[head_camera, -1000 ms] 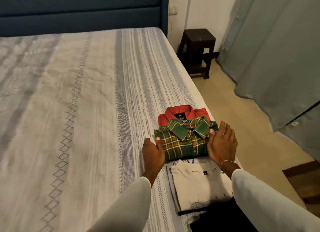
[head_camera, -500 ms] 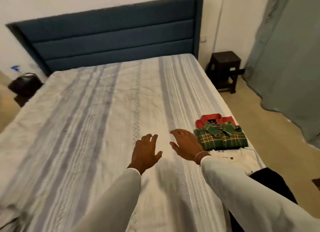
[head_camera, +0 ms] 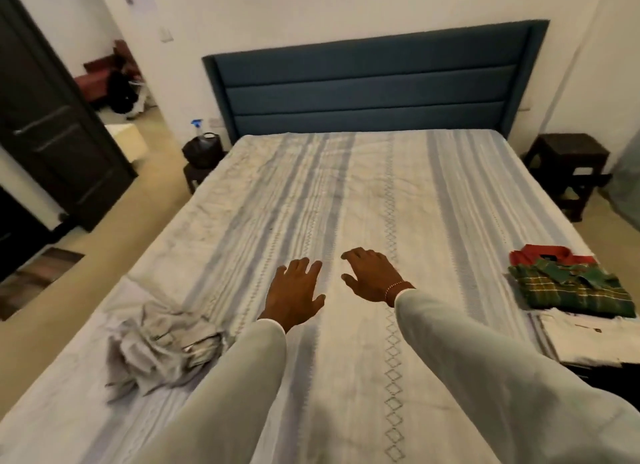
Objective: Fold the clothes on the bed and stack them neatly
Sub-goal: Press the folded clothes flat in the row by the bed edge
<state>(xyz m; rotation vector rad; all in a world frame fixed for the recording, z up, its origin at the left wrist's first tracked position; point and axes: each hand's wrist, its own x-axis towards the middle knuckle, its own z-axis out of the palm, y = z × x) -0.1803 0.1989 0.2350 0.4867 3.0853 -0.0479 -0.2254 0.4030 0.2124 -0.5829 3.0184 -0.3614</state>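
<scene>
Your left hand [head_camera: 294, 292] and right hand [head_camera: 372, 276] are reaching out side by side above the bed [head_camera: 346, 193], fingers spread and holding nothing. A crumpled grey garment [head_camera: 162, 353] is lying to your left, while the folded green plaid shirt [head_camera: 571, 287] is sitting on the red shirt [head_camera: 540, 254] by the right edge, beside a folded white shirt [head_camera: 581, 339].

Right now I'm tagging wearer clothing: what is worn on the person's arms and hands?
Both arms wear long, loose, off-white sleeves reaching the wrists. The left hand is bare, with no jewellery visible. The right hand is bare too, with a thin beaded bracelet at its wrist.
</scene>
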